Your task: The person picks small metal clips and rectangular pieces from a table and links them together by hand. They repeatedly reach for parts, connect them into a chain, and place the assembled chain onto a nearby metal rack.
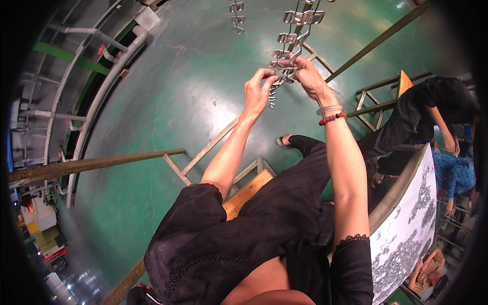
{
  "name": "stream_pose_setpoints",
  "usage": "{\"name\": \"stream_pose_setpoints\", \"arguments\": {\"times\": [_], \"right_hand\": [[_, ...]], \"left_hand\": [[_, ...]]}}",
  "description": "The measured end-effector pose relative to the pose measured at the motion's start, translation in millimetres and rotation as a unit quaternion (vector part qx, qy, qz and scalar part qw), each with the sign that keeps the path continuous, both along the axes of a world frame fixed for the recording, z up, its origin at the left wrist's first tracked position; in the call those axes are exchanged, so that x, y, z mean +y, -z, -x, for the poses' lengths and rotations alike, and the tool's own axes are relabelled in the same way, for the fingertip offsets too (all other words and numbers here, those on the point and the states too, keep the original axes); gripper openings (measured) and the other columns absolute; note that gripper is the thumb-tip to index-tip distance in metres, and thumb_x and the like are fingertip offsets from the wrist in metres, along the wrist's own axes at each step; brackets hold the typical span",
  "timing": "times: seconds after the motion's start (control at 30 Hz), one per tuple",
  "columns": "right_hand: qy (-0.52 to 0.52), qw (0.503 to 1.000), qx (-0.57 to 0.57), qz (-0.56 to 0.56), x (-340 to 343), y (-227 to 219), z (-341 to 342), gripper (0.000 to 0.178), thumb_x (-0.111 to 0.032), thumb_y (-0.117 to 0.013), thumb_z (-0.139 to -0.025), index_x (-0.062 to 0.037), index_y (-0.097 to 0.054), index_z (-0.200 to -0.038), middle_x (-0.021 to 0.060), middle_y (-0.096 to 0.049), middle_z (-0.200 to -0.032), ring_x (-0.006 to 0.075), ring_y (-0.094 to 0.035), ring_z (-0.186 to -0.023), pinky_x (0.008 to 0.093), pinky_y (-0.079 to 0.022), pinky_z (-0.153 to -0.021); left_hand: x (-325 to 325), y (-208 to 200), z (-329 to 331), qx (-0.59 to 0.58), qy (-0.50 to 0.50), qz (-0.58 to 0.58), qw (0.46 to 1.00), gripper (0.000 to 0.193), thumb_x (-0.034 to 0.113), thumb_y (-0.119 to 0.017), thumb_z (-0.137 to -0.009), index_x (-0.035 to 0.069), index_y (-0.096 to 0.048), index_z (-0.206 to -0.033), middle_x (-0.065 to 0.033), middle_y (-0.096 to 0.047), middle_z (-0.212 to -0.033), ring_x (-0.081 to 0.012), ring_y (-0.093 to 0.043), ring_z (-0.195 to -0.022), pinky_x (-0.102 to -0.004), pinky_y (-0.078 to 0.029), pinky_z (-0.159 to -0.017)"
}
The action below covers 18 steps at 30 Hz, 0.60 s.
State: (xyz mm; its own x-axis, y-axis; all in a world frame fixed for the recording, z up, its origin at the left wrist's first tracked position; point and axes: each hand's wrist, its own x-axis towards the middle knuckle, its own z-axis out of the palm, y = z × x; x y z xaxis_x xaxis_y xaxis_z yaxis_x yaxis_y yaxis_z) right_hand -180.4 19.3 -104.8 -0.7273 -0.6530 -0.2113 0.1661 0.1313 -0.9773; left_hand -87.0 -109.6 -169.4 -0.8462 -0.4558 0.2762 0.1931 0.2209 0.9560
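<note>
The left hand point(258, 96) pinches with thumb and forefinger at the lower end of a hanging strand of metal clips point(288, 38); the exact piece between the fingertips is too small to tell. The right hand point(310, 79), just beside it, has its fingers bent and closed on the same strand, which runs upward from both hands. Just below the left hand's fingertips dangles a row of small metal pieces point(272, 96), and well apart to that hand's upper left hangs a second strand point(237, 18). A pale bangle point(330, 109) and a beaded bracelet point(332, 118) circle the right wrist.

Well below and to the right of the right hand stands a white-topped surface point(414, 175), its top strewn with heaps of small metal bits point(401, 259). Around both hands spreads a glossy green floor point(137, 193). Far left of the left hand, grey pipes point(109, 76) line the room's edge; below that hand lie a wooden pole point(96, 165) and a wooden seat point(249, 190). To the right of the right hand, a person in black point(401, 122) bends forward, and beyond is a person in patterned blue point(457, 173)
</note>
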Motion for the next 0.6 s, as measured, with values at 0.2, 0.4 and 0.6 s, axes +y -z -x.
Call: {"name": "stream_pose_setpoints", "arguments": {"times": [0.2,0.4,0.6], "right_hand": [[0.003,0.998,0.047,-0.032,-1,25,9,0.071,0.017,-0.03,-0.06,0.0011,-0.052,-0.127,0.0098,-0.062,-0.116,0.0181,-0.051,-0.118,0.0303,-0.029,-0.106],[0.006,0.994,0.079,-0.072,2,29,2,0.074,0.009,-0.032,-0.059,-0.0108,-0.058,-0.125,0.0091,-0.064,-0.114,0.0118,-0.057,-0.081,0.0237,-0.041,-0.065],[0.002,0.998,0.067,-0.014,0,21,-13,0.073,0.011,-0.034,-0.059,-0.0087,-0.059,-0.125,0.0114,-0.06,-0.122,0.0214,-0.045,-0.124,0.0319,-0.026,-0.107]], "left_hand": [[-1,13,5,0.004,-0.033,0.04,0.999,0.011,0.009,-0.064,-0.085,0.0,-0.063,-0.092,-0.0068,-0.068,-0.084,-0.0123,-0.063,-0.08,-0.0281,-0.049,-0.074],[3,26,9,0.015,-0.052,0.02,0.998,0.021,0.011,-0.069,-0.079,0.002,-0.06,-0.096,-0.0111,-0.065,-0.09,-0.0226,-0.063,-0.084,-0.0333,-0.048,-0.075],[7,51,2,0.036,-0.125,0.049,0.99,0.045,0.015,-0.077,-0.072,0.005,-0.054,-0.109,-0.0101,-0.06,-0.106,-0.0245,-0.056,-0.101,-0.0364,-0.043,-0.087]]}}
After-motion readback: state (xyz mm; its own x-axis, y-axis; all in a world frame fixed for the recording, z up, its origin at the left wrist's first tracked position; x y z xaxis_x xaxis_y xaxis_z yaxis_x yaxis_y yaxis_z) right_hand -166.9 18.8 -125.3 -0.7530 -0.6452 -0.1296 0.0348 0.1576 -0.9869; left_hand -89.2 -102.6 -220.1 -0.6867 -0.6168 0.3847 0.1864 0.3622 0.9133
